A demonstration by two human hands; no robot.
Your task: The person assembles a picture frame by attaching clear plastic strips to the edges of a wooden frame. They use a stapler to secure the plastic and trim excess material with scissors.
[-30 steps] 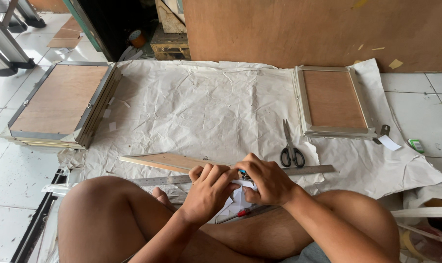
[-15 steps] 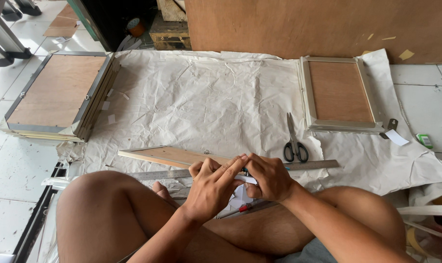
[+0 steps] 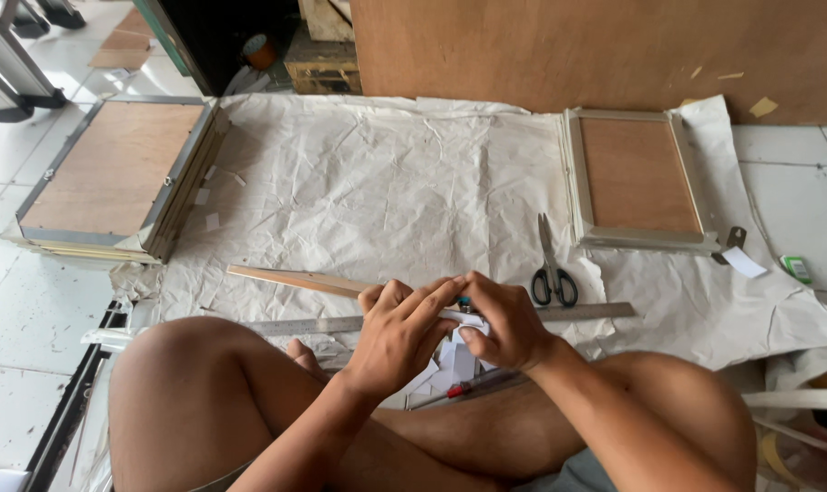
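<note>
Two hands on one small job, lower centre of frame, over my crossed legs. My left hand (image 3: 400, 333) lies flat-ish, fingers extended and pressed down across a small white piece (image 3: 457, 357). My right hand (image 3: 504, 323) is curled, thumb and fingers pinched narrow on the same piece from the right side. Something small and teal shows between the fingertips; can't tell what it is.

The white piece sits directly under both hands, mostly hidden, touching both. Right hand covers its right end, left hand its top. Neither is nearer, both are on it.

Just beyond the fingers, a steel ruler (image 3: 586, 312) runs left to right across the crumpled paper sheet (image 3: 386, 191). A thin wood strip (image 3: 290, 278) lies just above it, long axis also roughly left-right, tilted up to the left, its near end touching my left fingers.

Scissors (image 3: 552, 269) sit right of centre, blades pointing away from me, near my right hand, handles just above the ruler.

A framed panel (image 3: 636, 178) lies upper right, and a stack of frames (image 3: 113, 173) upper left, both well apart from the hands.
</note>
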